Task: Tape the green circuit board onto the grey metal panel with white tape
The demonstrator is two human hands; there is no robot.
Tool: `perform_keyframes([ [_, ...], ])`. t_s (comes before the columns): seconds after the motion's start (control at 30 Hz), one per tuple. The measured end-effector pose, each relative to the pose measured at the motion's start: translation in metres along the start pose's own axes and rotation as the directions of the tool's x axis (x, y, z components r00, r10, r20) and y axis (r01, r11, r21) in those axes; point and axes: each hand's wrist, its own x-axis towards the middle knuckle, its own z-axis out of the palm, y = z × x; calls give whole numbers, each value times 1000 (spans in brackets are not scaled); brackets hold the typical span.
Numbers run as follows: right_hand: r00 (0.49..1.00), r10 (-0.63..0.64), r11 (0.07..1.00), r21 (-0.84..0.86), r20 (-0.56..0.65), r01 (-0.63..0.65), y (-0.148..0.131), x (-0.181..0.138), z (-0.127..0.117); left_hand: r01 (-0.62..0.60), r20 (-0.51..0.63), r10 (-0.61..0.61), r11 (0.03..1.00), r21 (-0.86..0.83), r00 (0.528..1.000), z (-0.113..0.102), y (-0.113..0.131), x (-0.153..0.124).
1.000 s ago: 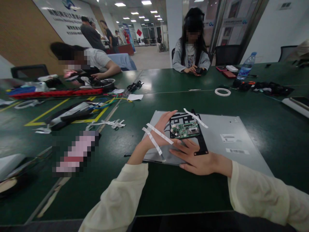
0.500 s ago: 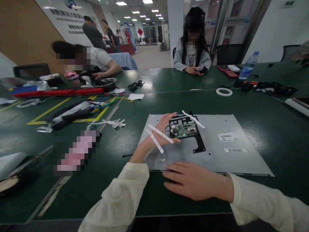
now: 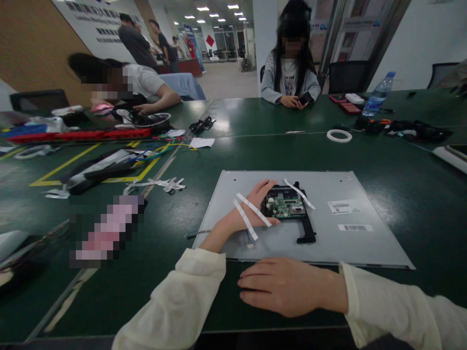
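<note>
So the left hand [image 3: 251, 210] is resting on the grey panel [image 3: 339, 243], fingers loosely spread and gripping nothing, with the fingertips touching the left edge of the little green circuit board [image 3: 287, 206]. Two white tape strips [image 3: 251, 214] are sticking across the back of that hand. The board is sitting near the middle of the panel, inside a black bracket [image 3: 305, 232], and another strip of tape [image 3: 299, 194] is lying over its top right corner.

The right hand [image 3: 284, 287] is lying flat, palm down, on the green counter [image 3: 419, 194], fingers out straight and not closed on anything. It's sitting just in front of the panel's near edge, not on it.

Room-wise: the right half of the panel is showing bare metal apart from two labels, so lots of space there. The counter to the right of the panel and beyond its far edge is lying open up to a tape roll [image 3: 339, 135] and a water bottle [image 3: 377, 95], both well apart from the hands. To the left, a thin rod [image 3: 197, 234] is lying just off the panel's near left corner, and a scrap tape pile [image 3: 164, 183] is sitting further out. A person [image 3: 290, 78] is sitting across the counter.
</note>
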Motion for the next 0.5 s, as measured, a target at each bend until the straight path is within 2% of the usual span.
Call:
perform_keyframes([
  [0.23,999,35,998,55,2,-35,1,0,0,58,25,-59,997,59,998,7,3,-1],
  [0.4,998,62,996,65,-6,-62,1,-1,2,27,60,-28,1000,16,998,-3,1,-3],
  [0.5,989,145,988,63,-25,-143,1,-1,-1,2,59,1,999,-43,998,-9,-4,-6],
])
